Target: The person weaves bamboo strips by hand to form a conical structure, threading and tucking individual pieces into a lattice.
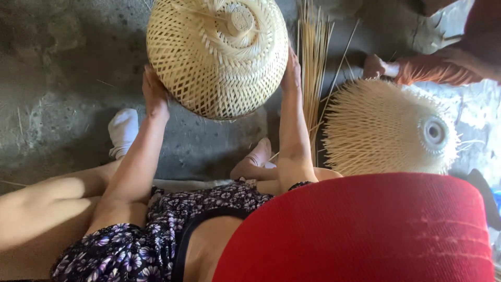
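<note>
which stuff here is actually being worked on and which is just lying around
In hand:
- woven bamboo basket, held between left hand and right hand

Lying about:
- bundle of bamboo strips on the concrete floor
- unfinished basket with loose strip ends, beside another person's hand
- red woven thing nearest the camera

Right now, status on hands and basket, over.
Left hand and right hand grip basket sides, held off floor. Second basket and bamboo strips right. Co-worker's hand beyond.
</note>
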